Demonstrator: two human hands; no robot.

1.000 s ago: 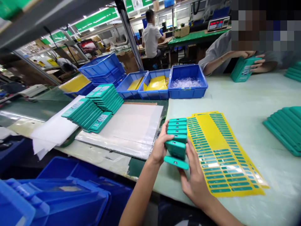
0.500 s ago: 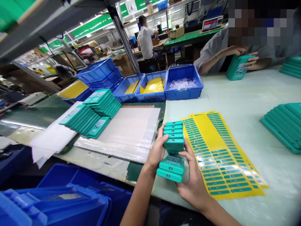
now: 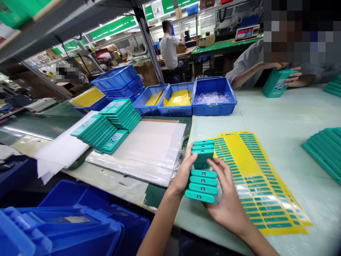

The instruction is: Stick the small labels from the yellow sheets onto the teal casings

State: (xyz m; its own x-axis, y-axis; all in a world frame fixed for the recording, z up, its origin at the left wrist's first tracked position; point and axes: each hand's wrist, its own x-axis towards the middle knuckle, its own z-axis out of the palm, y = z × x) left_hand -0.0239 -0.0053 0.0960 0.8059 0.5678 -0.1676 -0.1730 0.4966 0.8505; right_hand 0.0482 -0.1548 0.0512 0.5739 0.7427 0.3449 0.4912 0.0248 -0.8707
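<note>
My left hand (image 3: 185, 174) is closed around the side of an upper stack of flat teal boxes (image 3: 203, 158); three narrow end faces show, each with a small dark slot or mark. Nearer to me, a lower stack of teal boxes (image 3: 203, 188), several deep, rests in my right hand (image 3: 226, 199). That hand's thumb side and fingers curl along the stack's right side, and its fingertips reach up to the bottom of the upper stack. Just right of my hands lie yellow sheets (image 3: 245, 153) bearing rows of teal strip labels.
Teal boxes (image 3: 106, 124) are piled on white board (image 3: 149, 149) at left, with another pile (image 3: 323, 151) at right. Blue bins (image 3: 214, 108) line the back. A co-worker's hand (image 3: 293, 80) holds teal boxes (image 3: 275, 85). Blue crates (image 3: 66, 231) stand lower left.
Boxes have passed from the upper stack to the lower one: the upper is now shorter and the lower thicker. The whole view has shifted slightly, with most things now further right.
</note>
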